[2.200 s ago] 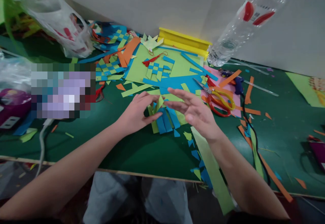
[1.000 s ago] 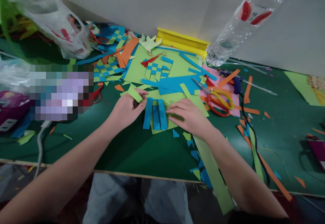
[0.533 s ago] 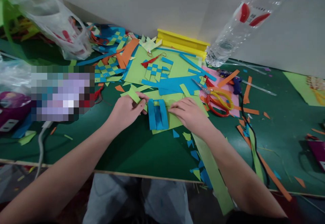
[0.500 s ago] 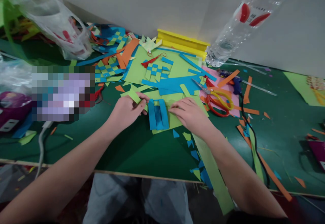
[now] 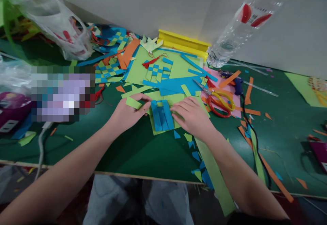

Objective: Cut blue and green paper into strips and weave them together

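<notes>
Woven blue-and-light-green paper piece [image 5: 167,116]: shifted slightly right since the frame half a second earlier; lies between the hands.
Left hand [image 5: 131,112]: thumb and forefinger pinched together on its left edge.
Right hand [image 5: 191,116]: fingers curved at its right edge; whether they grip cannot be told.
Red-and-yellow-handled metal scissors [image 5: 211,92]: near the right hand.

Green tabletop [image 5: 127,153] against a plain grey wall [image 5: 127,3]
</notes>
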Action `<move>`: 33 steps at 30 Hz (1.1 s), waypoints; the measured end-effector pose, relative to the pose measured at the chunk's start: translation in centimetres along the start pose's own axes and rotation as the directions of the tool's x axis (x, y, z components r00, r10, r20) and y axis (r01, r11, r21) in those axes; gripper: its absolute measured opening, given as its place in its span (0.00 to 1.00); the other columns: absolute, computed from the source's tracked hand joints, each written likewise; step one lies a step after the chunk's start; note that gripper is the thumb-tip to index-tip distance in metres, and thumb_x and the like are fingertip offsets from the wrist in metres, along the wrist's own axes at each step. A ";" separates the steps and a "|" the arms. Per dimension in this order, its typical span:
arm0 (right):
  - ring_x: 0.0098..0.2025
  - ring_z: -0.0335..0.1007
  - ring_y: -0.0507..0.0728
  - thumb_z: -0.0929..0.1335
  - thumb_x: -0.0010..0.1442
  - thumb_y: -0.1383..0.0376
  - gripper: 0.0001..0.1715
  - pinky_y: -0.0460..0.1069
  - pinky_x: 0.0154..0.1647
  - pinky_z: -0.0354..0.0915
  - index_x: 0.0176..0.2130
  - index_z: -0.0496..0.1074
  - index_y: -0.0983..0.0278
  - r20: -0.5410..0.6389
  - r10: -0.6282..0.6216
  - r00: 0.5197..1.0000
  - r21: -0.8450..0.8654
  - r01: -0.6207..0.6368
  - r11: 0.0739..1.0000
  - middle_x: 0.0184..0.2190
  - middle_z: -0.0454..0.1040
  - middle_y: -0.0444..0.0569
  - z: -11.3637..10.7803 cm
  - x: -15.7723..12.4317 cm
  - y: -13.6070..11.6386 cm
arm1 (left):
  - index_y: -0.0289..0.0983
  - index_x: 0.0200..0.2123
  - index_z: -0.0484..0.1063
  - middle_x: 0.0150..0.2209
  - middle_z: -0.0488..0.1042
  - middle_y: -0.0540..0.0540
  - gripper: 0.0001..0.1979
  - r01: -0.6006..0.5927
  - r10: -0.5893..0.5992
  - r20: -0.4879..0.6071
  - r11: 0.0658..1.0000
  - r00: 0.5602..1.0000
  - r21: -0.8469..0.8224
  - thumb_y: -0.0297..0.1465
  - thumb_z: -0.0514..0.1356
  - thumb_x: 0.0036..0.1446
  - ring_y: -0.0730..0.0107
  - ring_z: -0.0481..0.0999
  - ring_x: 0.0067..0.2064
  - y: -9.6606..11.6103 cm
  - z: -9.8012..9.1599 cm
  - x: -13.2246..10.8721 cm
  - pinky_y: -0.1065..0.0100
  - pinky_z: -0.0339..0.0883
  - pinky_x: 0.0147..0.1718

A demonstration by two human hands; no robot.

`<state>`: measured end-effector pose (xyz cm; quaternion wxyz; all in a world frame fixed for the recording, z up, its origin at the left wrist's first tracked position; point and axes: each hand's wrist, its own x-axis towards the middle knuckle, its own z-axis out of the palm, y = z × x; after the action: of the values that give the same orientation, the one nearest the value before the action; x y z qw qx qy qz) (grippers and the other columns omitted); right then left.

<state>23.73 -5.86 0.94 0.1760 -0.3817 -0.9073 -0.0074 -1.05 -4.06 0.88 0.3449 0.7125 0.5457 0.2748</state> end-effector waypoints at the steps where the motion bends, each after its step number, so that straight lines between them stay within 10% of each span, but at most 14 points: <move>1: 0.46 0.72 0.59 0.63 0.67 0.65 0.12 0.58 0.54 0.61 0.45 0.75 0.66 -0.004 -0.008 1.000 0.017 0.008 1.000 0.43 0.79 0.51 0.0 0.0 -0.1 | 0.38 0.41 0.72 0.38 0.78 0.47 0.11 -0.019 0.020 -0.011 0.999 1.000 0.034 0.39 0.57 0.61 0.68 0.79 0.32 0.1 -0.1 0.0 0.68 0.70 0.31; 7: 0.46 0.72 0.59 0.63 0.67 0.65 0.12 0.59 0.58 0.59 0.44 0.75 0.64 -0.004 -0.063 0.998 0.049 0.063 0.997 0.42 0.79 0.51 0.3 -0.1 -0.3 | 0.38 0.40 0.74 0.35 0.77 0.47 0.11 -0.065 0.069 -0.027 0.987 0.997 0.150 0.38 0.57 0.60 0.66 0.77 0.35 0.2 -0.2 0.1 0.67 0.68 0.35; 14: 0.41 0.73 0.58 0.65 0.65 0.66 0.09 0.57 0.50 0.63 0.44 0.74 0.62 -0.263 0.085 0.961 0.090 -0.063 0.994 0.38 0.81 0.49 0.2 0.0 -0.7 | 0.39 0.39 0.75 0.30 0.74 0.50 0.13 -0.081 0.096 -0.149 0.992 0.984 0.101 0.42 0.59 0.59 0.70 0.74 0.32 0.8 -0.6 -0.4 0.70 0.66 0.31; 33: 0.56 0.68 0.61 0.64 0.66 0.57 0.16 0.65 0.66 0.49 0.49 0.73 0.60 -0.006 -0.052 0.999 0.116 0.052 0.992 0.50 0.76 0.51 1.0 -0.2 -1.3 | 0.39 0.50 0.68 0.37 0.74 0.47 0.18 -0.322 0.317 0.074 0.875 0.946 0.361 0.39 0.62 0.58 0.64 0.74 0.38 -0.4 0.5 -0.2 0.64 0.68 0.40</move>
<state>22.65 -6.80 0.04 0.1989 -0.3471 -0.9156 0.0404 -0.98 -4.28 0.29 0.1586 0.8463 0.4602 0.2162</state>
